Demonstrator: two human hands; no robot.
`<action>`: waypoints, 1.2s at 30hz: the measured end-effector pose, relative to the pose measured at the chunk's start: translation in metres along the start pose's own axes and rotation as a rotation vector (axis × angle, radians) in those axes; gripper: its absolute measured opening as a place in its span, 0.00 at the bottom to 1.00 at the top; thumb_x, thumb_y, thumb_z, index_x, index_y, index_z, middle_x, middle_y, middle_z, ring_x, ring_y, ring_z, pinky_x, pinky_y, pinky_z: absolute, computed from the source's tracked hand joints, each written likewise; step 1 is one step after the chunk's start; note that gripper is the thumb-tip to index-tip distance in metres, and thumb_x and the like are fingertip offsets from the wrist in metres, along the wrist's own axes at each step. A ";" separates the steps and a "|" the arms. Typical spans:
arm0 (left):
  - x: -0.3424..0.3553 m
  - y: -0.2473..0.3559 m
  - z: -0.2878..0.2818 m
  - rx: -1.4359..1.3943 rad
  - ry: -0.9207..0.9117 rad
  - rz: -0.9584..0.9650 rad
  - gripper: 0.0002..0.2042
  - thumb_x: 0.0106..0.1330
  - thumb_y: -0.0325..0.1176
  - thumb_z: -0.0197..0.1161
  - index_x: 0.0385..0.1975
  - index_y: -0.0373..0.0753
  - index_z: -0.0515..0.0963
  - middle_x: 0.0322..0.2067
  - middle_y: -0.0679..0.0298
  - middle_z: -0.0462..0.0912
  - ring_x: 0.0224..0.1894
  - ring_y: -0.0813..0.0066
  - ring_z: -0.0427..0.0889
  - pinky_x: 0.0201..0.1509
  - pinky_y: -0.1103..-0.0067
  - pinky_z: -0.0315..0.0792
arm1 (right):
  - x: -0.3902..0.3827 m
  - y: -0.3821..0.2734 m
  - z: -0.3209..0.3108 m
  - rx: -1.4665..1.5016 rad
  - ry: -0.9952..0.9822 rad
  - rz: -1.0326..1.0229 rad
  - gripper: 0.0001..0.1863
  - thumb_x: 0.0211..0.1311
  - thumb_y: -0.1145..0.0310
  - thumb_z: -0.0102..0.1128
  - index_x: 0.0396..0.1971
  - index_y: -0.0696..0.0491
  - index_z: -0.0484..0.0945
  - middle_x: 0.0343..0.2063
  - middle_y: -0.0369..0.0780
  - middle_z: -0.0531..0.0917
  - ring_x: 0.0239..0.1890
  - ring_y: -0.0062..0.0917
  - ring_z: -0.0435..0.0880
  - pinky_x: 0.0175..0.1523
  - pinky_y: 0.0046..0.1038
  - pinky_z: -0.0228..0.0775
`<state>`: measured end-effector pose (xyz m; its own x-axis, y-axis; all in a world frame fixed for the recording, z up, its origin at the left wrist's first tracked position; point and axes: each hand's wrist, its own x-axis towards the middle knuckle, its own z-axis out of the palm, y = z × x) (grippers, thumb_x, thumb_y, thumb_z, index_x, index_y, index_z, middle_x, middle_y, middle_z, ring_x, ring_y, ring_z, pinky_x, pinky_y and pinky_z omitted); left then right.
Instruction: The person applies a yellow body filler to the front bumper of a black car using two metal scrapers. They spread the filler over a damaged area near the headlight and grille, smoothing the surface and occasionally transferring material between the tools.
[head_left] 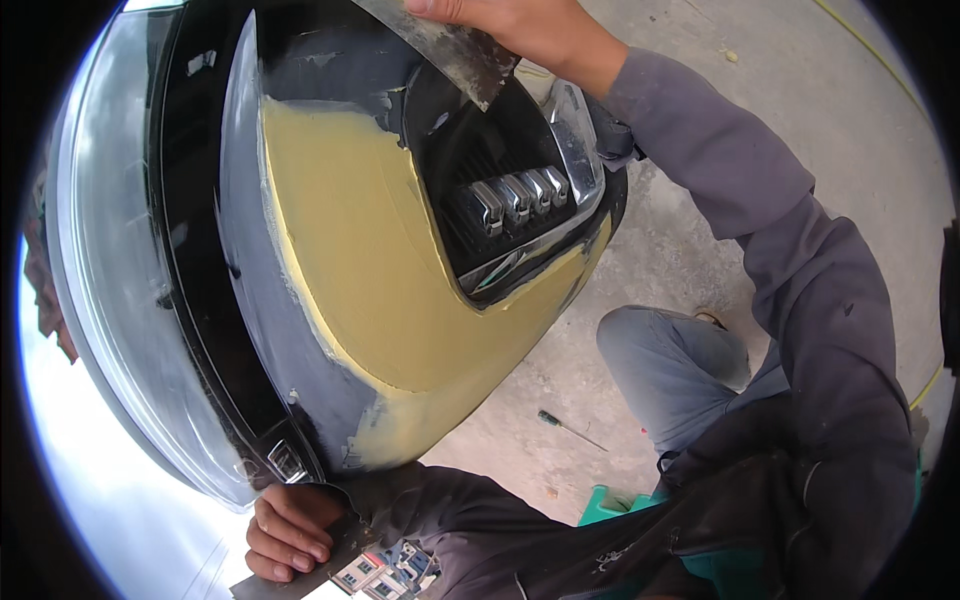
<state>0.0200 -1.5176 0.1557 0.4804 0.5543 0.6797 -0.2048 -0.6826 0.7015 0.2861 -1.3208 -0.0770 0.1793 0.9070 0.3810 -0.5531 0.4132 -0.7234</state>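
Observation:
At the top, my right hand [530,25] is closed on a flat metal scraper [460,60], its grey blade smeared with residue. The blade hangs over the lamp opening of a car bumper [240,280]. Smooth yellow filler [360,270] covers a broad curved area of that bumper, with thinner, rougher patches along its lower edge. At the lower left, my left hand [290,530] has its fingers curled round a dark flat plate [345,548], partly hidden by hand and sleeve. That hand is just below the bumper's bottom corner.
Several chrome-framed lamps [515,195] sit inside the dark bumper opening. A screwdriver [568,428] lies on the concrete floor [680,230] beside my bent knee [670,360]. Part of a green stool [605,505] shows below it. A yellow hose or cable [870,50] runs along the right.

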 end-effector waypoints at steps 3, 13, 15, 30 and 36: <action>-0.013 0.008 0.019 0.278 0.238 0.080 0.08 0.66 0.32 0.53 0.27 0.35 0.71 0.20 0.66 0.70 0.17 0.81 0.71 0.18 0.89 0.62 | 0.013 0.033 0.017 -0.328 0.205 -0.288 0.31 0.55 0.55 0.62 0.50 0.64 0.69 0.42 0.46 0.76 0.42 0.30 0.77 0.45 0.25 0.68; -0.035 0.006 0.012 0.507 0.205 0.032 0.18 0.72 0.44 0.38 0.27 0.36 0.67 0.19 0.64 0.64 0.17 0.79 0.62 0.19 0.85 0.59 | -0.009 0.030 0.047 -0.563 0.222 -0.444 0.33 0.52 0.50 0.64 0.51 0.59 0.71 0.34 0.40 0.76 0.37 0.27 0.76 0.43 0.27 0.69; -0.037 0.007 0.012 0.522 0.203 0.026 0.18 0.72 0.44 0.38 0.27 0.37 0.66 0.19 0.64 0.63 0.17 0.79 0.62 0.20 0.85 0.60 | -0.035 0.021 0.064 -0.454 0.131 -0.568 0.38 0.47 0.42 0.64 0.50 0.59 0.73 0.33 0.41 0.73 0.34 0.30 0.75 0.40 0.27 0.69; -0.030 0.001 0.013 0.537 0.057 0.020 0.18 0.72 0.44 0.36 0.30 0.37 0.67 0.22 0.64 0.65 0.20 0.79 0.64 0.23 0.85 0.59 | -0.061 0.018 0.071 -0.368 0.123 -0.636 0.36 0.46 0.43 0.65 0.48 0.56 0.75 0.33 0.37 0.70 0.32 0.28 0.71 0.39 0.26 0.68; -0.031 0.001 0.009 0.472 0.043 -0.004 0.19 0.72 0.45 0.37 0.32 0.35 0.69 0.23 0.63 0.66 0.21 0.78 0.65 0.22 0.85 0.59 | -0.058 0.009 0.064 -0.323 0.088 -0.656 0.34 0.53 0.56 0.65 0.52 0.66 0.67 0.34 0.43 0.66 0.32 0.28 0.69 0.38 0.26 0.66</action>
<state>0.0126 -1.5398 0.1332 0.4428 0.5698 0.6922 0.2114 -0.8166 0.5370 0.2186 -1.3753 -0.0688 0.4628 0.4625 0.7563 -0.0447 0.8642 -0.5012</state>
